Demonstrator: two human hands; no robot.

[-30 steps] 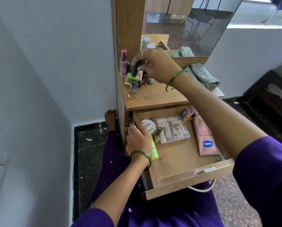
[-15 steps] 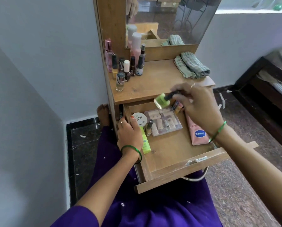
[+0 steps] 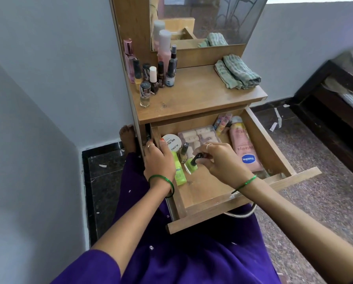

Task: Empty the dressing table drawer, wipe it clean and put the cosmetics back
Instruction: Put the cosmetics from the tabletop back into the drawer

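Open wooden drawer (image 3: 218, 193), raw-grained floor, pulled out under the desk (image 3: 202, 99) top. Right hand (image 3: 222, 162) pinches the black cap of a lime-green nail polish bottle (image 3: 191, 166), glass base tilted, at or just above the drawer floor; contact unclear. Left hand (image 3: 158, 160) curls over the drawer's left wall, grip wrapped on the rim. Near that wall: round white nail polish remover tub (image 3: 172, 144), slim lime tube (image 3: 178, 171), small gold-toned bottle (image 3: 183, 152). Behind the green bottle, a clear plastic box of pale pads (image 3: 198, 137). At the drawer's right side, a glossy pink Vaseline tube (image 3: 244, 144). On the desk above the drawer: clustered glass bottles (image 3: 151, 76), folded woven green cloth (image 3: 237, 71).
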